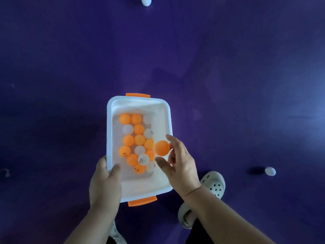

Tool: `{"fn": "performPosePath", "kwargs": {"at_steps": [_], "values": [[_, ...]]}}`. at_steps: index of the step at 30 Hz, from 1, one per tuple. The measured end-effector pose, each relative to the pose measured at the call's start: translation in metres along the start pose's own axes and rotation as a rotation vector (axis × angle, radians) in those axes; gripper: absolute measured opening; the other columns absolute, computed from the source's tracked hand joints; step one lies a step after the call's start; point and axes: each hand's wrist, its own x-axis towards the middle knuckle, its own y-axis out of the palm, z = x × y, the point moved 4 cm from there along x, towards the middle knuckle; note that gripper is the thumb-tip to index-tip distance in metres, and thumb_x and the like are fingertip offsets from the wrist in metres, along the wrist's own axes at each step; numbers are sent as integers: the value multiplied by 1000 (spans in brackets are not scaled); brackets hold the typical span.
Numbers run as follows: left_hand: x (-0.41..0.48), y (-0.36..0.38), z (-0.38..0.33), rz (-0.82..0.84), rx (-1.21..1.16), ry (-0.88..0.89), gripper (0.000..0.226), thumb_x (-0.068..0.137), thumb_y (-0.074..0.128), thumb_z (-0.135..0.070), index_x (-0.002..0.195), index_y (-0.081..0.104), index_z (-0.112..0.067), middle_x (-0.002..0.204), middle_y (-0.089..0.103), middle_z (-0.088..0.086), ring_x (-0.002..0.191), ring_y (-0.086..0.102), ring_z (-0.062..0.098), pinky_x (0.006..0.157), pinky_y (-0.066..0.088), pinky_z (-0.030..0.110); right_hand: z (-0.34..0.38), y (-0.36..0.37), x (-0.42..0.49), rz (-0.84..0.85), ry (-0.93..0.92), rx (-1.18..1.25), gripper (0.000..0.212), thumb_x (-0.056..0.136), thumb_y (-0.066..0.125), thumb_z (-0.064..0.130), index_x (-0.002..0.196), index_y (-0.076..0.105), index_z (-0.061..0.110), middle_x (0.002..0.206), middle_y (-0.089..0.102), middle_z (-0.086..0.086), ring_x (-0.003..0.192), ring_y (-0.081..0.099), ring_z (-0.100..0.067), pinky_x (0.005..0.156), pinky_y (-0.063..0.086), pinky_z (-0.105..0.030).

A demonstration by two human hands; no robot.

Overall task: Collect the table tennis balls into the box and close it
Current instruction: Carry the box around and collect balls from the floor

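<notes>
A white plastic box [110, 124] with orange latches at its near and far ends is held above the purple floor, lid off. Several orange and white table tennis balls [139, 140] lie inside it. My left hand [105, 184] grips the box's near left rim, thumb curled over the edge into the box. My right hand [179, 164] hovers over the right rim with thumb and fingers spread. An orange ball [162, 148] sits just off its fingertips, between index finger and thumb, above the box's right side; the fingers do not close round it.
Two white balls lie on the purple floor: one [270, 171] to the right and one [146, 1] far ahead at the top edge. My feet in pale perforated clogs [213, 184] stand below the box. No lid is in view.
</notes>
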Motion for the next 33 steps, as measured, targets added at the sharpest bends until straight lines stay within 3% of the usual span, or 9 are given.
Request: {"fn": "performPosePath", "kwargs": {"at_steps": [3,6,9,12,14,16,24,29,33], "values": [[-15,40,-36,48,37,95,22,95,46,-22,114,54,-19,98,67,1,87,62,26,77,51,41,-34,-51,-6,-130,75,-51,50,84,53,46,127,43,23,95,50,15,64,48,-5,52,44,-16],[-31,82,-65,95,90,179,22,95,44,-26,114,53,-18,98,66,4,87,62,28,74,51,42,-96,-111,-21,-392,327,-65,34,88,54,34,119,53,20,92,52,10,72,48,-3,58,39,-13],[-47,125,-83,138,120,235,16,95,44,-25,105,53,-17,92,64,5,79,59,28,67,49,40,-166,-164,-47,-527,639,-87,21,93,53,22,113,56,19,97,52,8,75,50,-4,65,46,-31],[-60,169,-92,190,139,264,14,95,44,-25,105,53,-20,90,64,3,77,59,26,62,45,35,-239,-200,-74,-347,927,-243,29,95,47,26,124,51,22,124,45,3,90,52,-15,69,45,-33],[-66,196,-96,219,148,272,14,96,44,-26,105,53,-22,90,64,0,78,59,24,63,46,36,-283,-212,-91,-164,1044,-322,38,94,48,24,132,45,24,139,32,-1,114,44,-22,82,49,-41],[-70,219,-96,237,165,290,15,96,44,-26,107,54,-24,90,64,-4,80,60,21,65,48,37,-319,-218,-102,-71,1109,-327,43,92,49,20,134,43,24,145,23,-5,123,35,-26,90,48,-46],[-78,269,-79,234,190,305,11,94,47,-23,103,54,-25,87,62,-11,80,59,13,62,44,33,-392,-214,-110,92,1200,-219,54,91,45,7,141,35,25,154,5,-2,117,45,-30,80,48,-36],[-86,268,-81,231,248,287,14,94,46,-24,106,53,-26,88,62,-12,82,59,18,67,44,36,-372,-220,-108,-112,1139,-118,59,89,37,-5,140,38,26,139,28,0,86,53,-21,64,47,-29],[-105,257,-100,228,282,288,14,95,44,-24,107,52,-26,87,61,-11,81,59,19,65,45,36,-305,-242,-93,-370,995,62,46,94,45,14,135,41,36,118,44,6,85,51,-12,65,44,-24]]}}
